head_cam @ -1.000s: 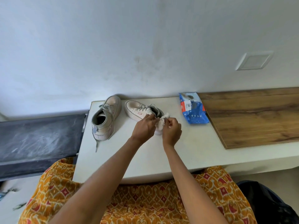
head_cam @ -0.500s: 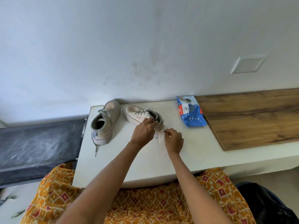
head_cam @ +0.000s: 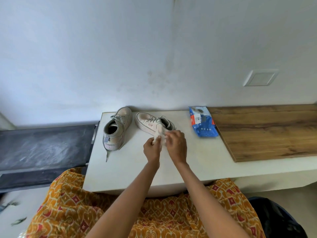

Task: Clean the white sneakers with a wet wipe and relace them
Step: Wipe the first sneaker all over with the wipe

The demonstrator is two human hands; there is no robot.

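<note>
Head view, centre of frame: both hands meet over a crumpled white wipe (head_cam: 159, 136), held just in front of the heel of the right-hand sneaker (head_cam: 153, 124). Left hand (head_cam: 151, 150) pinches the wipe's lower left edge with curled fingers; right hand (head_cam: 177, 146) grasps its right side, fingers folded over it. Wipe looks bunched, not spread flat; whether it touches the shoe I cannot tell.

That sneaker lies with its toe toward the upper left, laces still threaded. Second sneaker (head_cam: 116, 129) stands just to its left, apart from it, opening toward the camera, one lace end (head_cam: 107, 154) trailing down onto the white table (head_cam: 120, 169).

Blue wipe pack (head_cam: 203, 124) lies right of centre, near the edge of a wooden board (head_cam: 267, 131). Dark bench (head_cam: 44, 148) at left. Patterned orange cloth (head_cam: 77, 208) covers the lap at bottom.

Judged stage: early, wipe being readied; no cleaning evident, laces not yet removed.

Risks:
- Wipe may tear if the two hands pull it apart too hard while unfolding.
- A bunched wipe would clean poorly and smear dirt.
- Nothing steadies either shoe; a firm rub could push it toward the wall or into its neighbour.
- The trailing lace could snag on a wrist.
</note>
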